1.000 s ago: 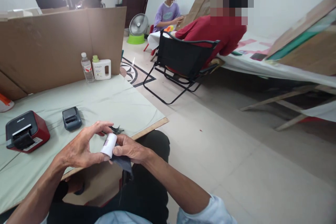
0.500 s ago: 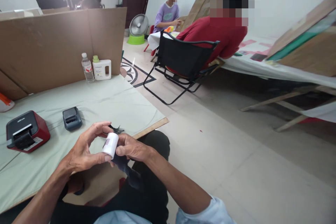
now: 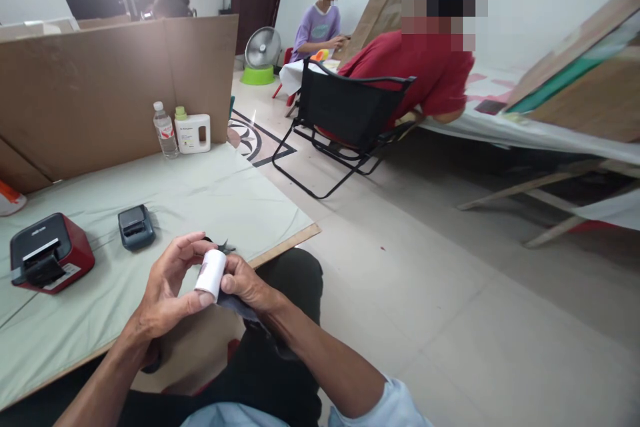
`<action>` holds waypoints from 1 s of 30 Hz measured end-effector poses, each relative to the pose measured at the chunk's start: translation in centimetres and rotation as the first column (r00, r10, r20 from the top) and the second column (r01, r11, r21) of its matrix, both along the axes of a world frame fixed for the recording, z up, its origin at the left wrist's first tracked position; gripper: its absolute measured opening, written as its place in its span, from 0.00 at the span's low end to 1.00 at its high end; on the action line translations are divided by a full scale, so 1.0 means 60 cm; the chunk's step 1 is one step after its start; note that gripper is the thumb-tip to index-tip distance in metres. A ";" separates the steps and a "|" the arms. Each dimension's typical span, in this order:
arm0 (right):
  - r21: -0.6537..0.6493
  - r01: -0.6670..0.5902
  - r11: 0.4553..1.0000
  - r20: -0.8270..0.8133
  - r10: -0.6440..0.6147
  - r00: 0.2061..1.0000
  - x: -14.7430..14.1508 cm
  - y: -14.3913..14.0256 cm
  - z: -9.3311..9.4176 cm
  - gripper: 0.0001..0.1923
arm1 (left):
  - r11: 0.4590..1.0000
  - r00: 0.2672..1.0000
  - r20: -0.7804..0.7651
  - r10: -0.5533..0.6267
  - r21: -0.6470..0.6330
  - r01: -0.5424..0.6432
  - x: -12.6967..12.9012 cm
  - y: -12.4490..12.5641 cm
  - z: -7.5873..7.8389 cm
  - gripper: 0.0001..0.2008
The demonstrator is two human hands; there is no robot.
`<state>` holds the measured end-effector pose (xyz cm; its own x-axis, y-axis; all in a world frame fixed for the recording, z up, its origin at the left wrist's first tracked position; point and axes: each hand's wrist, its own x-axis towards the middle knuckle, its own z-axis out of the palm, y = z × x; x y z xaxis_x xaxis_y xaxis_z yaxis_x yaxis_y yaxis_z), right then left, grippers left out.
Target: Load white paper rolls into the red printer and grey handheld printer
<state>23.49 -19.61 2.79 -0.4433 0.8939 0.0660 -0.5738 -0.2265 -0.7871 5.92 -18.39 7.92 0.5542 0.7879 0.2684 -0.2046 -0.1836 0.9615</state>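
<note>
My left hand (image 3: 173,283) pinches a small white roll (image 3: 211,273) between its thumb at the lower end and its fingers at the upper end. The roll looks like label paper and has a purplish mark on its left side. My right hand (image 3: 247,285) grips the roll's right side with thumb and bent fingers. A dark, thin strip (image 3: 239,307) trails below the right hand, partly hidden by the forearm. Just behind the roll, dark metal tips of a cutting tool (image 3: 227,247) lie on the table edge; its handles are hidden by my left hand.
On the green-clothed table (image 3: 195,203) stand a red-and-black label printer (image 3: 53,252), a small grey printer (image 3: 136,227), a water bottle (image 3: 165,131) and a white jug (image 3: 193,133). A cardboard screen (image 3: 115,87) rises behind. Beyond, a person in red sits in a black chair (image 3: 350,103).
The dark strip has swung right and back under my right forearm. Both hands keep hold of the roll, which has barely moved. The person in red has shifted an arm slightly.
</note>
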 end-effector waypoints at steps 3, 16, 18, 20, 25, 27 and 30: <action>0.011 -0.014 1.000 0.019 0.013 1.000 0.005 0.001 0.001 0.33 | 1.000 1.000 -0.013 -0.023 0.016 0.024 -0.002 -0.002 0.002 0.37; -0.056 -0.064 0.996 0.088 0.069 0.994 0.009 0.000 0.012 0.28 | 0.741 0.717 -0.694 0.069 0.517 0.429 -0.030 0.018 0.132 0.32; -0.056 -0.061 0.997 0.081 0.066 0.995 0.007 -0.001 0.014 0.28 | 0.744 0.722 -0.688 0.070 0.519 0.422 -0.030 0.017 0.129 0.33; -0.063 -0.058 0.996 0.074 0.063 0.995 0.007 -0.002 0.016 0.29 | 0.801 0.764 -0.642 0.069 0.492 0.341 -0.038 0.018 0.107 0.34; -0.080 -0.066 0.995 0.053 0.071 0.996 0.005 -0.008 0.016 0.30 | 0.914 0.879 -0.476 0.036 0.372 0.164 -0.057 0.021 0.050 0.38; -0.091 -0.086 0.992 0.038 0.090 0.995 0.003 -0.011 0.013 0.30 | 0.895 0.855 -0.516 0.059 0.406 0.183 -0.056 0.018 0.061 0.35; -0.089 -0.094 0.992 0.039 0.097 0.994 -0.002 -0.013 0.010 0.29 | 0.804 0.757 -0.649 0.074 0.488 0.340 -0.043 0.008 0.107 0.29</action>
<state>23.35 -20.39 3.36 -0.5277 0.8489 -0.0308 -0.5124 -0.3470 -0.7855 3.35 -17.90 14.37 0.8373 0.5156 0.1819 0.3186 -0.7305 0.6040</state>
